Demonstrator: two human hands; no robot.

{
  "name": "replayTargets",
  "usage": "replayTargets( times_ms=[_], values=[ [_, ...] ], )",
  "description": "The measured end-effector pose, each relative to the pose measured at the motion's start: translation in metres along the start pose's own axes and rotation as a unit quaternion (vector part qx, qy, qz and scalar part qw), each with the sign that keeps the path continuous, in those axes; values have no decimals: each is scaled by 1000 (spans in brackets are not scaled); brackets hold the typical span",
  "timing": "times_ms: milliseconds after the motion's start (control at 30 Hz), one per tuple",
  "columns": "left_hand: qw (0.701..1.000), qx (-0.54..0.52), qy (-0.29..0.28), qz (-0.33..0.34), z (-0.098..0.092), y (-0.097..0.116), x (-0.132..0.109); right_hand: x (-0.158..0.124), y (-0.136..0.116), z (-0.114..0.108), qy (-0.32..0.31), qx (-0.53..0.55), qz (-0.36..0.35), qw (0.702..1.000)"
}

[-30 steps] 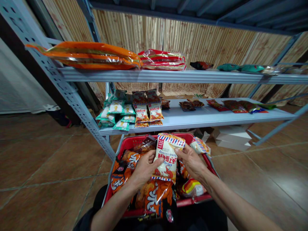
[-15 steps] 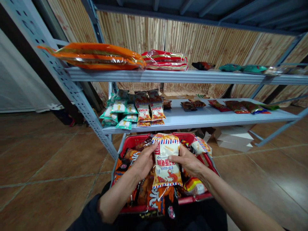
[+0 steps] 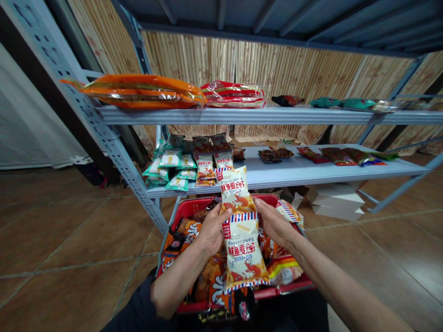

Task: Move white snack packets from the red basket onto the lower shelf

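Two joined white snack packets with red lettering hang over a red basket, one above the other. My left hand grips their left edge near the seam, thumb on the front. My right hand holds the right side at the same height, its fingers partly hidden behind the packets. The upper packet reaches up in front of the lower shelf edge. Beneath my hands the basket holds orange and black bags and a yellow and red bag.
On the lower shelf stand green and white packets, matching white packets and several flat bags. An orange bag and a red bag lie on the shelf above. White boxes sit underneath.
The packets, earlier folded over each other, are now unfolded into an upper and a lower one. My right thumb has left the packet's front. The view has tilted up slightly.
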State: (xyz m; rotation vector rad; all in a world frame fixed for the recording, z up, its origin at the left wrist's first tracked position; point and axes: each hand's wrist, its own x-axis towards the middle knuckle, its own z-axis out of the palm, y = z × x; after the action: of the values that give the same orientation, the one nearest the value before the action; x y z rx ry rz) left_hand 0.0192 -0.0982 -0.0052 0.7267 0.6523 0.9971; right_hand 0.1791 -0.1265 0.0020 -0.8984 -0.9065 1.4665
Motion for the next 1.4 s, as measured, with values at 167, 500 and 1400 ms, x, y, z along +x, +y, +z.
replayTargets(
  times_ms=[167, 500, 1400],
  values=[
    [999, 32, -19, -7, 5, 1, 2, 42, -30, 3, 10, -4, -4, 1000],
    [997, 61, -34, 28, -5, 9, 8, 79, -47, 10, 4, -4, -36, 999],
    [987, 135, 2, 87, 0, 27, 14, 93, -53, 9, 75, 9, -44, 996]
  ],
)
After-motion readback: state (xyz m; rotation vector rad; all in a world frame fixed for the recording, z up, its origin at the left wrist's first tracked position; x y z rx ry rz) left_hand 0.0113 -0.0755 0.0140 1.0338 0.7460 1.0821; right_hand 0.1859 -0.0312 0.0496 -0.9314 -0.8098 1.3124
